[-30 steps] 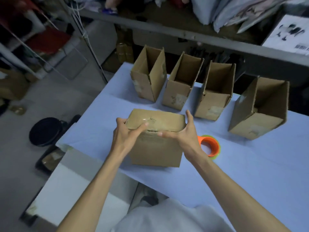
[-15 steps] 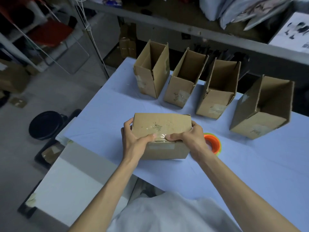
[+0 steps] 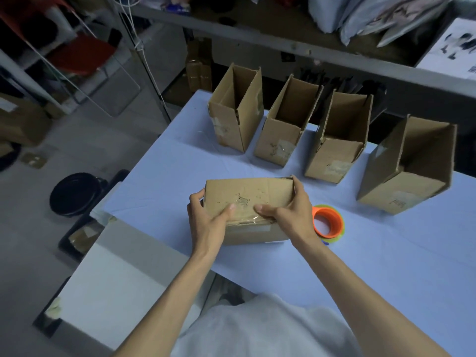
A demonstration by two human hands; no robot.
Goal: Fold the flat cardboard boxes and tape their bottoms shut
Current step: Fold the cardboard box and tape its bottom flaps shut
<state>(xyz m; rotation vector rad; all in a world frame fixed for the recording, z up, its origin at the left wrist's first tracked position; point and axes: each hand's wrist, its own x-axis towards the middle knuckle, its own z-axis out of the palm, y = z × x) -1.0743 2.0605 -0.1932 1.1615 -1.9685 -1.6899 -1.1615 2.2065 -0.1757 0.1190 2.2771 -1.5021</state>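
Note:
A closed-bottom cardboard box sits on the blue-covered table, taped face up, clear tape running over its near edge. My left hand grips its left end, thumb pressing the tape on top. My right hand holds the right end, thumb also on the tape. An orange tape roll lies on the table just right of my right hand.
Several folded boxes stand open-topped in a row at the table's far side, from one at the left to one at the right. A shelf beam runs behind them. A white board and a black bin lie left, below the table.
The box has been tipped down so its taped face points up. Both thumbs have slid along the tape toward the near edge.

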